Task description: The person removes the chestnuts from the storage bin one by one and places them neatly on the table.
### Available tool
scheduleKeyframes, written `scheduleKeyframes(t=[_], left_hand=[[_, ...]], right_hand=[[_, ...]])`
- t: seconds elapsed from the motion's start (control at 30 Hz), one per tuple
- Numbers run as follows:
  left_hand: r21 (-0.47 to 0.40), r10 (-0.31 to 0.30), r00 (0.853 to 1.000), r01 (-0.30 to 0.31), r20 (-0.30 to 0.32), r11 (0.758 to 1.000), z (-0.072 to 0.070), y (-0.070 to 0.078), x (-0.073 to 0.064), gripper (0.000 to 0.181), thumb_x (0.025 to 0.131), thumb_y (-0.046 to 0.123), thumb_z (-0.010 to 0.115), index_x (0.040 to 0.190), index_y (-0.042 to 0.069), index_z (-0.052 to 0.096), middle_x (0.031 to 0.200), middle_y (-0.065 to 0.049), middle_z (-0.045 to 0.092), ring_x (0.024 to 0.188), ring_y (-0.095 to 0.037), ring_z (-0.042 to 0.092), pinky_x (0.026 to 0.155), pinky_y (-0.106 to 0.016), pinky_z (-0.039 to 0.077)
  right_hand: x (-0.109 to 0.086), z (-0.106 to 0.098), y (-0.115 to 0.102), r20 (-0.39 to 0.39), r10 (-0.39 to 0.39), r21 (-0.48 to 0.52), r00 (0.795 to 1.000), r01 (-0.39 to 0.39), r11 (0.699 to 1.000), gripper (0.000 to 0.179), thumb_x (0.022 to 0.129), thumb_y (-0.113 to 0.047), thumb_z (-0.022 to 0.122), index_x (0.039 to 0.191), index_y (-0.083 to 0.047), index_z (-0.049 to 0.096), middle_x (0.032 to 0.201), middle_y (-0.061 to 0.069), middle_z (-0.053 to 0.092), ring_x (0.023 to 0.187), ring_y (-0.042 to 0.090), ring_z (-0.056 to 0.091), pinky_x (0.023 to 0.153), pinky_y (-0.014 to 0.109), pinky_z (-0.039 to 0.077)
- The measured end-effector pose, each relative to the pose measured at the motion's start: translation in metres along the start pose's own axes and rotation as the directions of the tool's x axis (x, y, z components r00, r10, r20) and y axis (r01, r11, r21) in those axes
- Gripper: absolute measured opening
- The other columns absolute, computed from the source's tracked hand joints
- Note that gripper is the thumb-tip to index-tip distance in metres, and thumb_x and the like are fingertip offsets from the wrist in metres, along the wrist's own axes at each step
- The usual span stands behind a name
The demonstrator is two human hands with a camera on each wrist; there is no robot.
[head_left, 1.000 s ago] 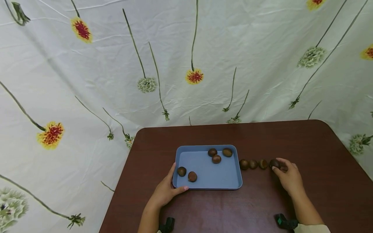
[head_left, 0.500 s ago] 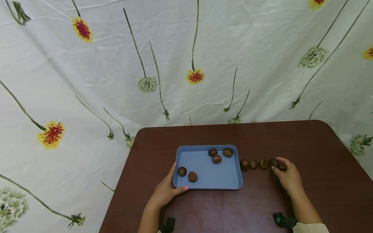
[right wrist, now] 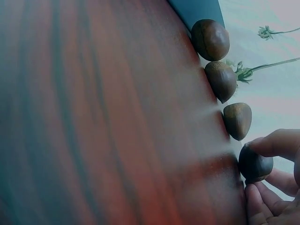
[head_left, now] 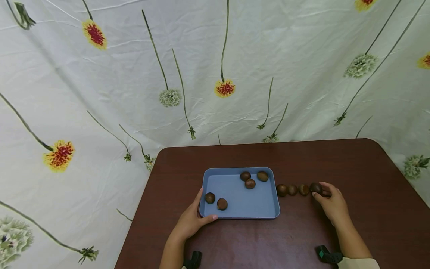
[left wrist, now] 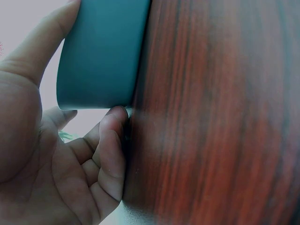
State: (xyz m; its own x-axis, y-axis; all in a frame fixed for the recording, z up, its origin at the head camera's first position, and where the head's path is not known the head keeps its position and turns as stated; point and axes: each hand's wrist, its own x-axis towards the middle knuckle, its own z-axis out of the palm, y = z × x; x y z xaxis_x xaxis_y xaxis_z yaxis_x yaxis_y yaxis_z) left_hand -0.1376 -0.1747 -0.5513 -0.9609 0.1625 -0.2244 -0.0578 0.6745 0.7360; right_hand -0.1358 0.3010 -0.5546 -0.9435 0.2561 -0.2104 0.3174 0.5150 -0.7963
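A blue tray holds several chestnuts, one of them a brown chestnut near its front. My left hand grips the tray's near left corner, thumb over the front rim and fingers along the left side; the left wrist view shows the tray wall between thumb and fingers. My right hand pinches a dark chestnut between thumb and fingers at the table surface. That nut stands at the right end of a row with a paler chestnut, a middle chestnut and a large chestnut beside the tray.
The dark brown table has a rounded far right corner. Behind it hangs a white cloth printed with flowers. A black wrist strap device sits on the right wrist, and another black device on the left.
My right hand has shifted slightly left with the dark chestnut, bringing it close to the row's paler nut. My left hand and the tray stay where they were.
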Motion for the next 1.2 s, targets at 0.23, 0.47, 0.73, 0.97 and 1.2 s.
scheduleKeyframes(t=[0.23, 0.47, 0.73, 0.97, 1.2], left_hand=[[0.005, -0.004, 1.000, 0.004, 0.002, 1.000, 0.000, 0.000, 0.000, 0.115, 0.080, 0.057, 0.081, 0.164, 0.034, 0.007, 0.155, -0.013, 0.047, 0.108, -0.020, 0.061, 0.093, -0.050, 0.047], [-0.008, -0.007, 1.000, 0.007, 0.002, 1.000, 0.000, 0.000, 0.000, 0.114, 0.080, 0.056, 0.082, 0.164, 0.034, 0.008, 0.157, -0.013, 0.045, 0.115, -0.023, 0.060, 0.096, -0.053, 0.046], [0.001, 0.003, 1.000, -0.003, 0.009, 1.000, 0.000, 0.000, 0.000, 0.115, 0.080, 0.055, 0.081, 0.164, 0.033, 0.006, 0.151, -0.015, 0.050, 0.101, -0.020, 0.061, 0.088, -0.047, 0.047], [-0.006, 0.003, 1.000, -0.003, 0.004, 1.000, 0.000, -0.002, 0.001, 0.115, 0.079, 0.058, 0.081, 0.164, 0.034, 0.007, 0.160, -0.013, 0.041, 0.123, -0.027, 0.060, 0.099, -0.055, 0.046], [-0.008, -0.005, 1.000, 0.005, 0.003, 1.000, 0.000, -0.001, 0.000, 0.115, 0.079, 0.058, 0.081, 0.164, 0.034, 0.008, 0.160, -0.013, 0.040, 0.123, -0.027, 0.059, 0.100, -0.056, 0.046]], right_hand=[[-0.001, -0.001, 0.000, 0.009, 0.010, 0.026, 1.000, -0.010, 1.000, 0.069, 0.104, -0.039, 0.055, 0.157, -0.002, 0.031, 0.148, 0.031, 0.033, 0.128, 0.047, 0.046, 0.092, 0.048, 0.049], [-0.004, 0.001, 0.002, -0.046, 0.006, 0.064, 0.999, -0.003, 0.998, 0.067, 0.104, -0.040, 0.054, 0.155, -0.002, 0.035, 0.151, 0.029, 0.034, 0.133, 0.042, 0.044, 0.093, 0.039, 0.046], [-0.010, 0.001, -0.004, -0.166, 0.019, 0.086, 0.986, -0.005, 0.996, 0.055, 0.104, -0.036, 0.056, 0.149, -0.006, 0.047, 0.146, 0.015, 0.044, 0.122, 0.022, 0.050, 0.077, 0.006, 0.039], [-0.016, 0.002, -0.011, -0.205, 0.001, 0.098, 0.979, 0.020, 0.995, 0.051, 0.102, -0.035, 0.059, 0.146, -0.009, 0.052, 0.139, 0.009, 0.049, 0.110, 0.002, 0.050, 0.079, 0.003, 0.039], [-0.022, 0.005, -0.022, -0.187, -0.046, 0.094, 0.981, 0.065, 0.993, 0.052, 0.103, -0.038, 0.059, 0.146, -0.010, 0.051, 0.140, 0.009, 0.049, 0.101, -0.014, 0.043, 0.080, 0.005, 0.041]])
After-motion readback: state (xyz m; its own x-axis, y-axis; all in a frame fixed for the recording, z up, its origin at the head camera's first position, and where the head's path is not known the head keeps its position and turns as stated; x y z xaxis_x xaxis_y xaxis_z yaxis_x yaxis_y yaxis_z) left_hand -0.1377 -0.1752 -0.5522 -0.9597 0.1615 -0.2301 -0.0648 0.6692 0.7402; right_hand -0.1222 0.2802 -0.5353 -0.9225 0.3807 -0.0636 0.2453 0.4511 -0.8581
